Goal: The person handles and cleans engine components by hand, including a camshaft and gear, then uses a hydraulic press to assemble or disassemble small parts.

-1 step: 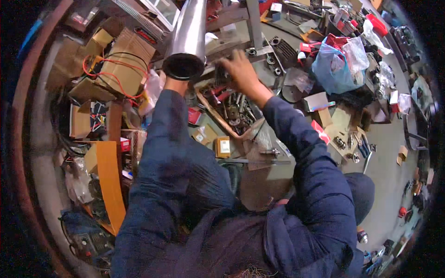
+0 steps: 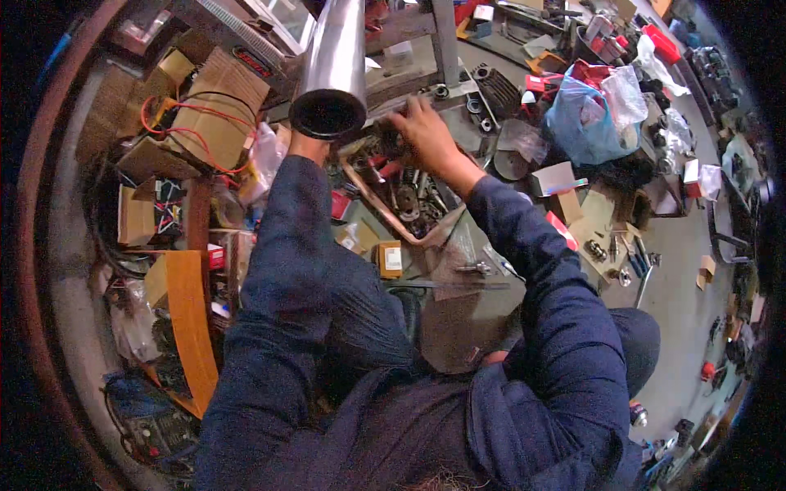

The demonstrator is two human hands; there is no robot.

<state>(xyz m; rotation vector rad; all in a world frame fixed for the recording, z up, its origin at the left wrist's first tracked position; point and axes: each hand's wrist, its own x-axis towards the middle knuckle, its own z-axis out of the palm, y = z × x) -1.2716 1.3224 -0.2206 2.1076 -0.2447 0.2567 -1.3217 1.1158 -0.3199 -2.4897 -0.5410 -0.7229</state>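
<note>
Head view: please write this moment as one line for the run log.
left hand: mostly hidden behind metal pipe | right hand: on small parts in tray | nearby: blue plastic bag

A glossy smooth metal pipe (image 2: 336,57), matt cardboard boxes (image 2: 217,102), and a crinkled blue plastic bag (image 2: 585,123).

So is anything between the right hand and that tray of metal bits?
Nothing visible. The right hand already reaches over the far end of the tray, its fingers down among the metal parts. The shiny pipe sits to its left, not in between.
</note>
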